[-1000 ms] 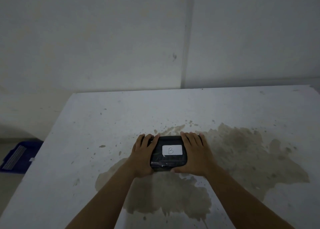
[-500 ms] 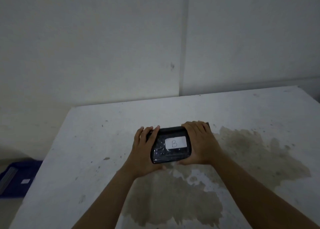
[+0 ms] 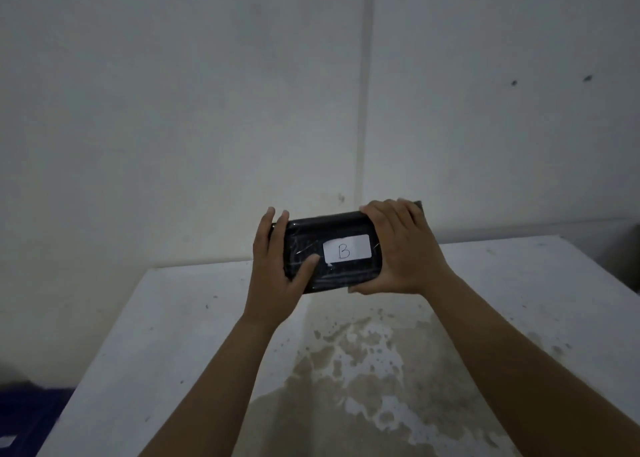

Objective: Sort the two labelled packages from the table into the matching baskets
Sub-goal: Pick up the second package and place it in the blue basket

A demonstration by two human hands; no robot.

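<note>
- The black package was clear of the table, held up over its far part with the white label reading "B" facing the camera.
- The left hand clamped its left end, thumb on the face and fingers behind.
- The right hand clamped the right end, fingers curled over the top edge.
- Its glossy film wrap looked slippery, so end grips with thumbs on the face seemed wiser than pinching the flat sides.
- It kept its shape between the hands, suggesting a stiff, fairly light box.
- A blue basket showed at the near left, below the table; its label was unreadable.
</note>
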